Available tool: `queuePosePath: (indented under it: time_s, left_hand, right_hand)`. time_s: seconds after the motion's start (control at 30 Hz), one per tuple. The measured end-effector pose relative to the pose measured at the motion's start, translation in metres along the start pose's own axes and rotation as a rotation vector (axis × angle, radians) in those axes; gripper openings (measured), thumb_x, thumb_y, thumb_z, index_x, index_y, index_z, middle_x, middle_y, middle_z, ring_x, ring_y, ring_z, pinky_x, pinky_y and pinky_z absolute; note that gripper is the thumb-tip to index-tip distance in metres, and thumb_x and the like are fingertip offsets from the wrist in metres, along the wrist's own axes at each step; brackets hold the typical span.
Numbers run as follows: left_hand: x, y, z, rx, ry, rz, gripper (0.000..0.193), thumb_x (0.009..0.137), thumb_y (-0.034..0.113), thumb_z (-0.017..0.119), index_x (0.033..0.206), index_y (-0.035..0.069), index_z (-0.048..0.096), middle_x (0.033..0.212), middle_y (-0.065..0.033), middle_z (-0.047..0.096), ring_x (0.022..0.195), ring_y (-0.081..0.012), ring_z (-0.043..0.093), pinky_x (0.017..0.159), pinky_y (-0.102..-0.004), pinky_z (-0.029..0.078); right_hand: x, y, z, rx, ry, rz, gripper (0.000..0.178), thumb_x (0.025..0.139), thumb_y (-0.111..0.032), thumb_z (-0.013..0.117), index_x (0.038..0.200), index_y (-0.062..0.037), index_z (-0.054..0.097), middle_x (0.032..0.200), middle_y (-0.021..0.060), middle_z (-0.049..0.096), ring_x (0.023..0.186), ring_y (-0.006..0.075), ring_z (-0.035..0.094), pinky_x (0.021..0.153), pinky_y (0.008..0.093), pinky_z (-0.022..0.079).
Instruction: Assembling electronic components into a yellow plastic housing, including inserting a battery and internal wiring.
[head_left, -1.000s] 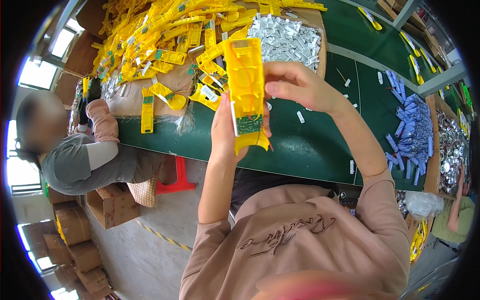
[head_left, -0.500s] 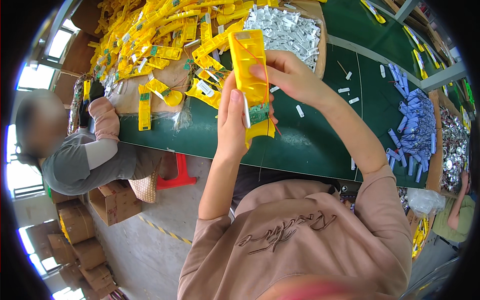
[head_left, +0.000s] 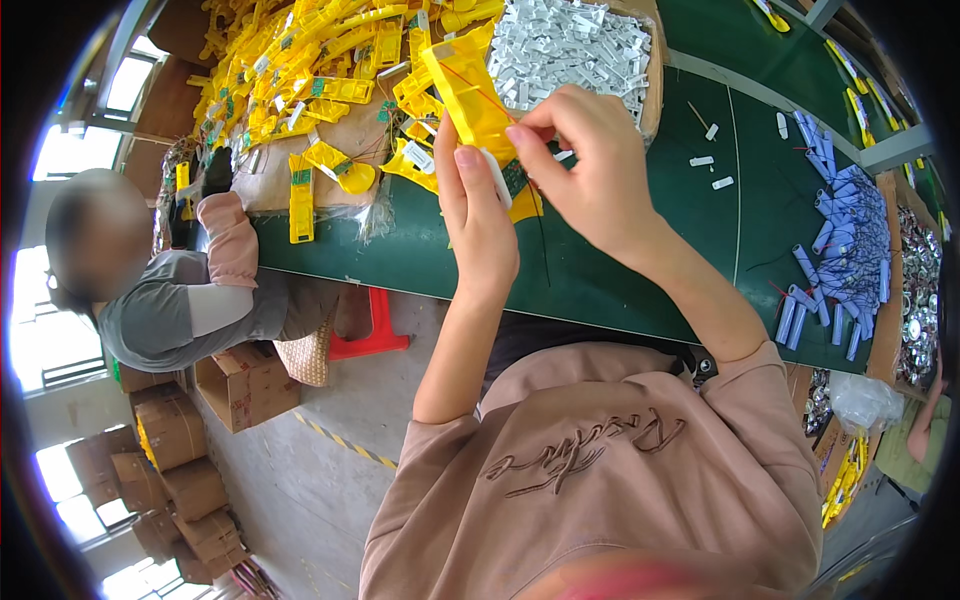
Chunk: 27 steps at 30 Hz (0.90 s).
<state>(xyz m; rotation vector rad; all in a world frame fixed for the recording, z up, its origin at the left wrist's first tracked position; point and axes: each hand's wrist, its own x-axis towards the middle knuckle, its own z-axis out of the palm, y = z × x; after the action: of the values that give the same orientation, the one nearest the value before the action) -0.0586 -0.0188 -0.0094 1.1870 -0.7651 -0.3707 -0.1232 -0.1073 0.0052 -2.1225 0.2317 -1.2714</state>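
Note:
My left hand [head_left: 482, 230] is closed around a yellow plastic housing [head_left: 462, 92], which is held up over the table and tilted to the left. A white plastic piece [head_left: 497, 178] sits along the housing's lower part, beside a partly hidden green circuit board [head_left: 516, 180]. Thumb and forefinger of my right hand [head_left: 592, 165] are pinched together at the housing's right edge, on a thin red wire [head_left: 488, 98] that runs from inside it. Below them dangles a black wire [head_left: 546, 245].
Yellow housings [head_left: 300, 60] are heaped at the far left, beside a box of small white parts [head_left: 570, 55]. Blue cylinders with wires [head_left: 840, 240] lie at right. A few white pieces [head_left: 702, 161] are scattered on the green table [head_left: 640, 290]. Another person [head_left: 170, 300] sits at left.
The housing has tipped leftward and come slightly lower. My right hand has drawn back from inside it to its right edge, now pinching the red wire. The view has shifted a little.

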Motion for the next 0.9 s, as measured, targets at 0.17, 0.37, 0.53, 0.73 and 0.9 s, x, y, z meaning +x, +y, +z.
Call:
queuePosePath:
  time_s: [0.17, 0.37, 0.53, 0.73, 0.9]
  left_hand:
    - [0.002, 0.005, 0.007, -0.214, 0.082, -0.096, 0.044, 0.094, 0.032, 0.03, 0.13, 0.006, 0.027, 0.113, -0.0074, 0.045, 0.098, -0.0134, 0.046, 0.083, -0.0267, 0.039]
    - [0.001, 0.014, 0.001, -0.177, -0.017, -0.112, 0.043, 0.094, 0.03, 0.033, 0.13, 0.008, 0.025, 0.11, -0.0057, 0.045, 0.097, -0.0129, 0.045, 0.082, -0.0272, 0.039]
    - [0.001, 0.019, 0.004, -0.226, 0.042, -0.105, 0.04, 0.093, 0.029, 0.033, 0.128, 0.01, 0.029, 0.112, -0.0053, 0.045, 0.101, -0.0136, 0.045, 0.083, -0.0282, 0.039]
    - [0.005, 0.018, 0.002, -0.315, 0.035, -0.162, 0.041, 0.092, 0.027, 0.035, 0.129, 0.01, 0.026, 0.11, -0.0045, 0.045, 0.099, -0.0125, 0.043, 0.08, -0.0277, 0.04]
    - [0.008, 0.014, -0.003, -0.383, -0.004, -0.153, 0.04, 0.09, 0.017, 0.04, 0.127, 0.008, 0.028, 0.105, -0.0057, 0.048, 0.091, -0.0128, 0.049, 0.076, -0.0266, 0.042]
  right_hand:
    - [-0.005, 0.001, 0.013, -0.261, 0.082, -0.211, 0.015, 0.069, -0.009, 0.063, 0.071, -0.0067, 0.048, 0.066, 0.0034, 0.051, 0.057, 0.0198, 0.049, 0.061, 0.0318, 0.035]
    - [-0.006, -0.005, 0.013, -0.254, 0.135, -0.278, 0.017, 0.067, -0.01, 0.065, 0.07, -0.0081, 0.048, 0.069, 0.0044, 0.051, 0.06, 0.0194, 0.05, 0.061, 0.0315, 0.035]
    - [-0.007, -0.008, 0.015, -0.322, 0.211, -0.333, 0.019, 0.065, -0.009, 0.066, 0.07, -0.0087, 0.048, 0.069, 0.0033, 0.049, 0.06, 0.0178, 0.05, 0.062, 0.0312, 0.034]
    - [-0.005, -0.008, 0.015, -0.369, 0.207, -0.338, 0.018, 0.063, -0.008, 0.065, 0.07, -0.0096, 0.048, 0.067, 0.002, 0.045, 0.06, 0.017, 0.048, 0.062, 0.0314, 0.034]
    - [-0.006, -0.013, 0.016, -0.377, 0.165, -0.33, 0.014, 0.065, -0.011, 0.062, 0.069, -0.0098, 0.049, 0.066, 0.0014, 0.044, 0.06, 0.0165, 0.047, 0.061, 0.0312, 0.033]
